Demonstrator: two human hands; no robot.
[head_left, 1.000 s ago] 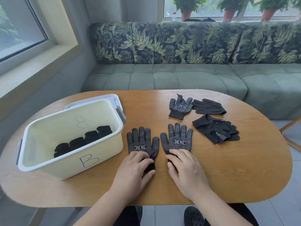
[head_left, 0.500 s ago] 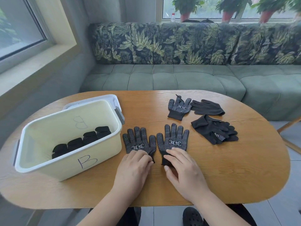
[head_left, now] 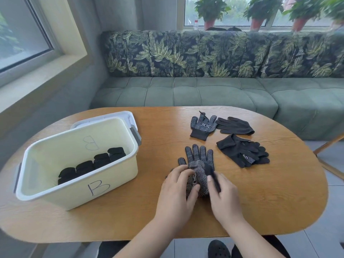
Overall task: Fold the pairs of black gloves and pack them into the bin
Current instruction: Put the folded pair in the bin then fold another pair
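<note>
Stacked 2-up, the dotted glove pair (head_left: pixel 200 161) is prob light, limp knit w/ grippy dots; take it at the cuffs. L hand (head_left: pixel 176 192) curls round its near end, R hand (head_left: pixel 225 200) pinches a cuff.

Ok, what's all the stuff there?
bin: one, cream, marked B, table's left
lid: one, white, behind the bin
folded gloves: four, black, inside the bin
dotted glove pair: one, black, stacked under the hands
dotted glove: one, black, table's far side
plain glove: one, black, beside it
glove heap: number unclear, black, right of the pair
table: one, wooden
sofa: one, green, behind the table
potted plants: at least three, windowsill
left hand: on the pair
right hand: pinching the pair's cuff
</note>
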